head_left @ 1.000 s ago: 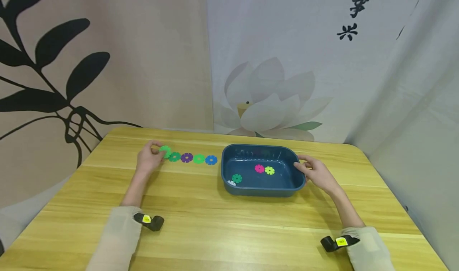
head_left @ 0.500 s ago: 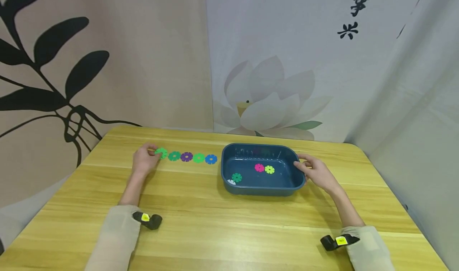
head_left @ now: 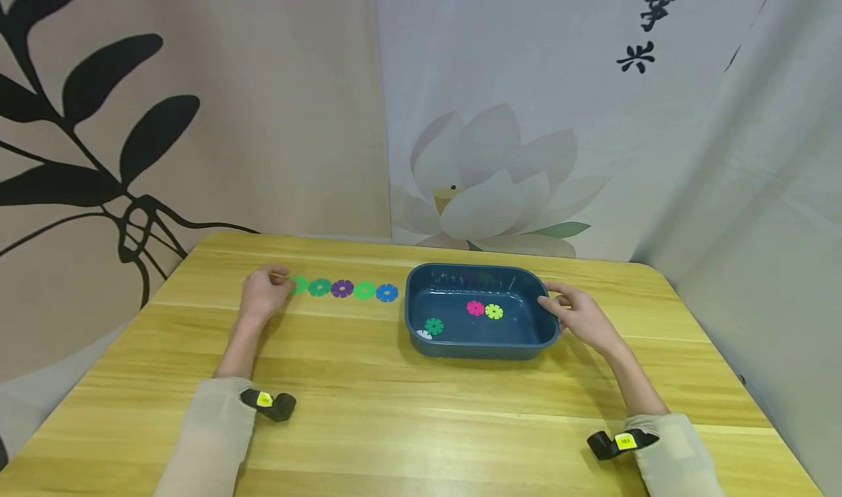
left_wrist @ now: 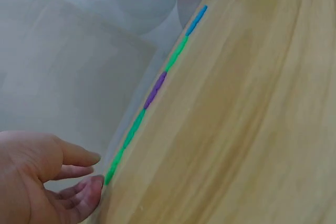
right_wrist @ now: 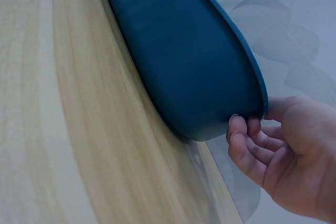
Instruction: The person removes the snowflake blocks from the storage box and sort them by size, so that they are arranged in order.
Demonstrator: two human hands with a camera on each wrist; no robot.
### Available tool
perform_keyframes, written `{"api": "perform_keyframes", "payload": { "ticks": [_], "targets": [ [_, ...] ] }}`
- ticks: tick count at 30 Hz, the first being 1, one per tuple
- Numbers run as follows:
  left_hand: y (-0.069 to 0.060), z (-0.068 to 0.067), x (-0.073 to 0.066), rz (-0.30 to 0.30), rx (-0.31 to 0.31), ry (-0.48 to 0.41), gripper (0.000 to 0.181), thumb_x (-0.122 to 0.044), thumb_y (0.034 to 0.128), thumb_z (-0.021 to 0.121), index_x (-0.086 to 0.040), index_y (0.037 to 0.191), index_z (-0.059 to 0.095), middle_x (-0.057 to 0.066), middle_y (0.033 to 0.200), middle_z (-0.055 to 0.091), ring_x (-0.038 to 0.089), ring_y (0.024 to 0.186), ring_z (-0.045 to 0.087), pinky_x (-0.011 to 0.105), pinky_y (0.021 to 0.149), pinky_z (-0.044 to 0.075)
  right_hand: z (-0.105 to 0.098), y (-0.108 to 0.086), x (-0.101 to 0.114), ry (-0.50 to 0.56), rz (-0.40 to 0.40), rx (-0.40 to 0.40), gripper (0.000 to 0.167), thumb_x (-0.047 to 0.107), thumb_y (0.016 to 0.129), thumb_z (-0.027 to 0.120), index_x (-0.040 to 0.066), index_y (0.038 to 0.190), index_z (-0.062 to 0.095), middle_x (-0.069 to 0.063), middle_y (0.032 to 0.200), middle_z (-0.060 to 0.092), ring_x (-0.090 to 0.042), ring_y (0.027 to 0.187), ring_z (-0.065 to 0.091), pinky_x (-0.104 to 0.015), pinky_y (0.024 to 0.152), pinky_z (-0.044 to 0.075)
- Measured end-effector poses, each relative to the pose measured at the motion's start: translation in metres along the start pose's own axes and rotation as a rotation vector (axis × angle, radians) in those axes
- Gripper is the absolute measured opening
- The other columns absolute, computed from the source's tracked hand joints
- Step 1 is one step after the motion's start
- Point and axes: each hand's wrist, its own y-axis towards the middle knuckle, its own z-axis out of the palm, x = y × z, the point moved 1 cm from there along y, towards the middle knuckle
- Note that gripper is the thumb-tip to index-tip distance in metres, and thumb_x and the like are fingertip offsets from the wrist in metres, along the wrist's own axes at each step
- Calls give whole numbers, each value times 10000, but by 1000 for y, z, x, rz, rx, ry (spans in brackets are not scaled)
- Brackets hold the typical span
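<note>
My left hand point(head_left: 263, 294) has its thumb and fingers a little apart, the tips right by the end of a row of flat, notched discs; whether they touch the last one I can't tell. My right hand point(head_left: 582, 320) grips the end of a dark blue basin point(head_left: 483, 353), fingers against the outside wall. Starting at my left fingertips and running toward the basin lie a bright green disc point(head_left: 300, 286), a dark green disc point(head_left: 314, 288), a purple disc point(head_left: 336, 289), a light green disc point(head_left: 358, 291) and a blue disc point(head_left: 381, 293). Inside the basin, left of my right hand, a pink disc point(head_left: 471, 309) sits beside a yellow disc point(head_left: 489, 312). Farther toward my left hand, a second dark green disc point(head_left: 430, 327) and a white disc point(head_left: 424, 335) lie in the corner nearest me. The basin and the row rest on a wooden table point(head_left: 421, 424).
</note>
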Motion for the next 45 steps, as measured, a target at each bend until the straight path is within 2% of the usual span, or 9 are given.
{"api": "perform_keyframes", "payload": {
  "ticks": [4, 7, 11, 20, 26, 30, 35, 39, 45],
  "targets": [
    [-2, 1, -12, 48, -21, -11, 402, -85, 987, 591, 123, 1326, 533, 318, 1218, 581, 441, 1110, 577, 457, 879, 520, 0, -1, 0, 3, 0, -1, 566, 282, 1045, 583, -45, 1478, 422, -165, 889, 654, -231, 592, 601, -445, 619, 567],
    [-4, 5, -25, 99, -26, -36, 378, -80, 980, 610, 113, 1301, 559, 302, 1186, 603, 423, 1075, 604, 370, 806, 526, 0, -1, 0, 1, -5, -5, 568, 278, 1049, 576, -51, 1482, 413, -158, 887, 651, -246, 594, 599, -431, 612, 562],
    [-8, 13, -45, 148, -3, -75, 359, -76, 979, 621, 102, 1288, 574, 287, 1159, 614, 408, 1035, 627, 279, 747, 518, 0, -2, 0, 2, -10, -6, 570, 268, 1050, 574, -63, 1482, 406, -157, 880, 653, -286, 594, 603, -428, 610, 559],
    [-26, 40, -91, 228, 102, -141, 315, -98, 980, 634, 53, 1255, 603, 211, 1107, 627, 363, 978, 648, 286, 698, 531, 0, -1, -1, 0, -13, -6, 558, 276, 1043, 588, -50, 1468, 433, -175, 887, 661, -328, 595, 615, -436, 601, 564],
    [-40, 60, -125, 295, 153, -135, 268, -105, 965, 677, 17, 1202, 646, 149, 1023, 656, 295, 917, 647, 309, 721, 518, -1, -1, -1, -1, -10, -7, 566, 284, 1041, 591, -55, 1466, 432, -173, 896, 663, -279, 588, 609, -428, 601, 566],
    [-53, 76, -150, 304, 212, -136, 272, -104, 955, 695, 5, 1200, 651, 123, 1004, 664, 279, 929, 656, 347, 780, 554, -2, -2, -1, 2, -7, -9, 578, 286, 1040, 593, -61, 1470, 424, -174, 901, 664, -239, 589, 606, -423, 606, 567],
    [-65, 99, -176, 307, 340, -161, 268, -107, 964, 694, 0, 1203, 637, 106, 980, 643, 277, 888, 657, 321, 770, 577, -2, -2, -1, 6, -7, -9, 579, 282, 1039, 595, -63, 1470, 423, -172, 888, 664, -252, 590, 607, -425, 602, 565],
    [-67, 119, -185, 305, 444, -130, 262, -128, 974, 683, -14, 1202, 625, 82, 946, 628, 228, 776, 629, 285, 687, 541, -1, -2, -1, 8, -7, -10, 568, 282, 1038, 597, -57, 1464, 433, -167, 881, 662, -256, 587, 605, -421, 597, 563],
    [-68, 143, -186, 241, 530, -37, 318, -157, 964, 690, 2, 1225, 603, 80, 962, 617, 183, 777, 568, 298, 672, 474, 0, -1, 1, 4, -8, -7, 557, 271, 1039, 596, -46, 1468, 436, -162, 865, 647, -326, 596, 602, -413, 593, 556]
  ]
}}
